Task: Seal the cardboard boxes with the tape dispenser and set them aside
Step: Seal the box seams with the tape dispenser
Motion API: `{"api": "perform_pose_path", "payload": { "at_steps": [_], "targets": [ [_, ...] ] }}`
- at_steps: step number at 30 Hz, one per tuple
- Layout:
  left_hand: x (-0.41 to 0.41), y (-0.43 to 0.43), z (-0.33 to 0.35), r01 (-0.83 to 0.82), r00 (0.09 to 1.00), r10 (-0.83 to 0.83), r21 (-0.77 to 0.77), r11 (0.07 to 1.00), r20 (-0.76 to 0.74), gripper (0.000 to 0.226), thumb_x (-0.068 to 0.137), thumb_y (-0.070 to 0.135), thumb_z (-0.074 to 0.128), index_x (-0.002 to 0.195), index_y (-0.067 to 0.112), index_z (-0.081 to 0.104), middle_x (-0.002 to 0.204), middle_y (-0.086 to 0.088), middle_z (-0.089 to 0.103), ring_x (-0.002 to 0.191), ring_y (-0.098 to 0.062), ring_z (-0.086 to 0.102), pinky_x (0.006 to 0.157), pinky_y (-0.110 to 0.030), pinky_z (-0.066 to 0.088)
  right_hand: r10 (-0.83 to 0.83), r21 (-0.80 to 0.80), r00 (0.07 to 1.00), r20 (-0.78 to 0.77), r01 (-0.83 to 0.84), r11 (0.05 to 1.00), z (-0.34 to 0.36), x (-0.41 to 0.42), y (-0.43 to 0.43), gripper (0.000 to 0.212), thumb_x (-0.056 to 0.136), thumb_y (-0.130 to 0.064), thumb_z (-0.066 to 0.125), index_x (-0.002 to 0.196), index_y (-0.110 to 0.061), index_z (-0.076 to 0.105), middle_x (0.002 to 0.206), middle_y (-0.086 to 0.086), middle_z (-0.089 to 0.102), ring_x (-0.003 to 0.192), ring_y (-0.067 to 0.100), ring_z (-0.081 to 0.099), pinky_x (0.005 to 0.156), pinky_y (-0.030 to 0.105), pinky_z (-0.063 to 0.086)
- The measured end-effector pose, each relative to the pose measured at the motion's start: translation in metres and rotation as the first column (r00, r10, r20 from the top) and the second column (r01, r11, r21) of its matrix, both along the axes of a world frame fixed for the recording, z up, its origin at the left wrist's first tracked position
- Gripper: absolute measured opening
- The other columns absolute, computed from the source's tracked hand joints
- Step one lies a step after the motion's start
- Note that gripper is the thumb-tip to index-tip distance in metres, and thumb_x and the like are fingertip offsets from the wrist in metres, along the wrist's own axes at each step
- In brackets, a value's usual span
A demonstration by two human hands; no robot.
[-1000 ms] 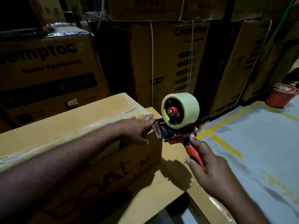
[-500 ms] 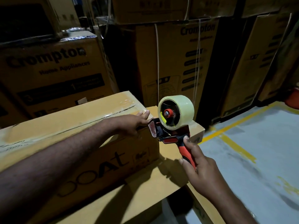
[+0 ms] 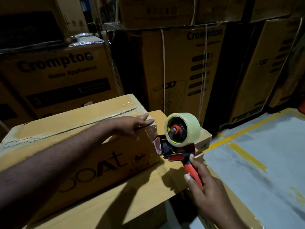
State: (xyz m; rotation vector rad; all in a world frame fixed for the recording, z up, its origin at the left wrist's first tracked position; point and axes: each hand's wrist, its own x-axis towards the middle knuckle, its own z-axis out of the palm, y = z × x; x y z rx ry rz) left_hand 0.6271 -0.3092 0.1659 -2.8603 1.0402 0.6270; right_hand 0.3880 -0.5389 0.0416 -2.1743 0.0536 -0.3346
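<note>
Matt cardboard box (image 3: 79, 146), glossy tape strip (image 3: 130, 104).
Your box is smooth, dull brown cardboard; the clear strip along its top shines and wrinkles. Just right of the box, your tape dispenser (image 3: 175, 149) shows red and black plastic, its tape roll (image 3: 193, 129) translucent and glossy. Farther right, the floor (image 3: 264, 162) looks matt grey.

**Dim indoor view, lit from the upper right, through a wide-angle lens.**
The grey floor (image 3: 264, 162) at right is the brightest zone, while the stacked cartons (image 3: 62, 75) behind sink into shadow, near black at top left. The tape dispenser (image 3: 179, 142) and right hand (image 3: 208, 190) cast hard shadows down-left onto the flat cardboard (image 3: 148, 192) beneath. Faint glare marks the clear tape on the box (image 3: 74, 126). Carton edges bow towards the frame borders; the near left forearm (image 3: 49, 166) is dark and soft.
</note>
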Motion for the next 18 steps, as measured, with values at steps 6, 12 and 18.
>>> {"api": "perform_pose_path", "payload": {
  "at_steps": [6,12,18],
  "targets": [
    [-0.016,-0.015,0.000,-0.040,0.998,0.037,-0.059,0.997,-0.052,0.077,0.101,0.019,0.054,0.160,0.040,0.009,0.168,0.005,-0.017,0.156,-0.020,-0.012,0.127,-0.050,0.006,-0.005,-0.084,0.999,-0.051,0.001,0.996,-0.001,0.005,0.015,0.063,0.099,-0.044,0.052,0.134,-0.075,0.010,0.119,-0.025,0.053,0.101,0.003,0.059,0.078,0.021,0.050],
    [-0.023,-0.039,-0.028,0.049,0.968,0.010,-0.231,0.972,0.250,0.041,0.104,0.031,0.054,0.145,0.024,0.055,0.169,0.000,0.018,0.153,-0.029,0.023,0.122,-0.052,0.024,-0.092,-0.184,0.989,-0.113,0.070,0.980,-0.007,0.011,0.019,0.061,0.101,-0.042,0.048,0.154,-0.048,0.018,0.127,-0.007,0.061,0.098,0.009,0.055,0.075,0.022,0.040],
    [-0.032,-0.030,-0.051,0.020,0.914,0.090,-0.266,0.964,0.395,0.060,0.101,0.024,0.058,0.157,0.021,0.035,0.168,-0.003,0.016,0.154,-0.024,0.020,0.126,-0.040,0.020,-0.067,-0.197,0.985,-0.159,0.035,0.980,-0.003,0.020,0.036,0.064,0.102,-0.044,0.046,0.155,-0.047,0.009,0.127,-0.003,0.061,0.110,0.014,0.059,0.079,0.020,0.040]
  ]
}}
